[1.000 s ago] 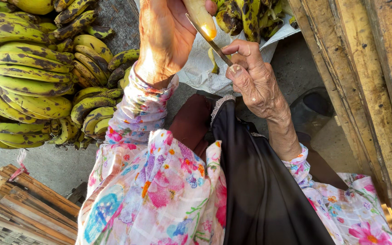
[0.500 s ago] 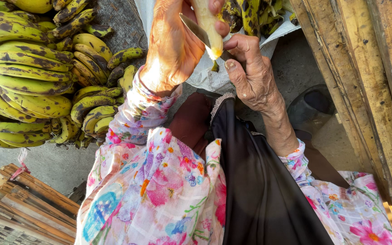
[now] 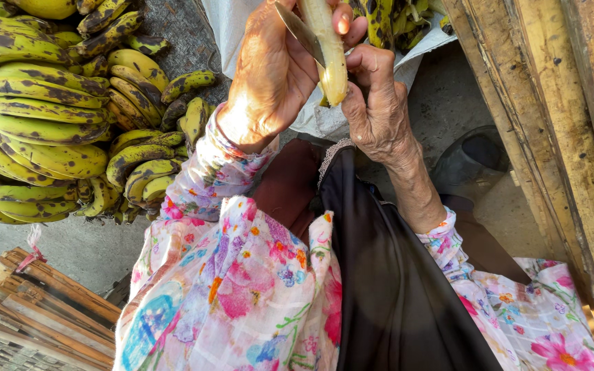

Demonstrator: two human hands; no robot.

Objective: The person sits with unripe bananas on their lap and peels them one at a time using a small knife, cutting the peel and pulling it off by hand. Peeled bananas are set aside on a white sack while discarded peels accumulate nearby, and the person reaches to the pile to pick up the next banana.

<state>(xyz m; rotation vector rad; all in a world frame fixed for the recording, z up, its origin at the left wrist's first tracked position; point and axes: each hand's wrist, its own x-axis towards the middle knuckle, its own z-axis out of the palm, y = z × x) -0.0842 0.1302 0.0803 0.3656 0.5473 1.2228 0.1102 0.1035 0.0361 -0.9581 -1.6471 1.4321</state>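
Observation:
My left hand (image 3: 269, 75) grips a peeled, pale yellow banana (image 3: 330, 58) and holds it upright at the top of the view. My right hand (image 3: 379, 103) is just right of it and holds a small knife (image 3: 300, 31). The grey blade lies slanted against the banana's left side, between the fruit and my left palm. My right fingers touch the banana's lower end. Both arms wear flowered sleeves, and a dark cloth lies over my lap.
A big heap of spotted yellow-green bananas (image 3: 42, 117) lies on the ground at left. More bananas (image 3: 386, 17) rest on a white sheet (image 3: 242, 20) beyond my hands. Wooden planks (image 3: 558, 137) run down the right, a dark bowl (image 3: 476, 161) beside them, wooden slats (image 3: 29, 302) bottom left.
The peeled banana has come further into view in my left hand. The knife blade has shifted from below the fruit to lie along its left side, and my right hand has closed in.

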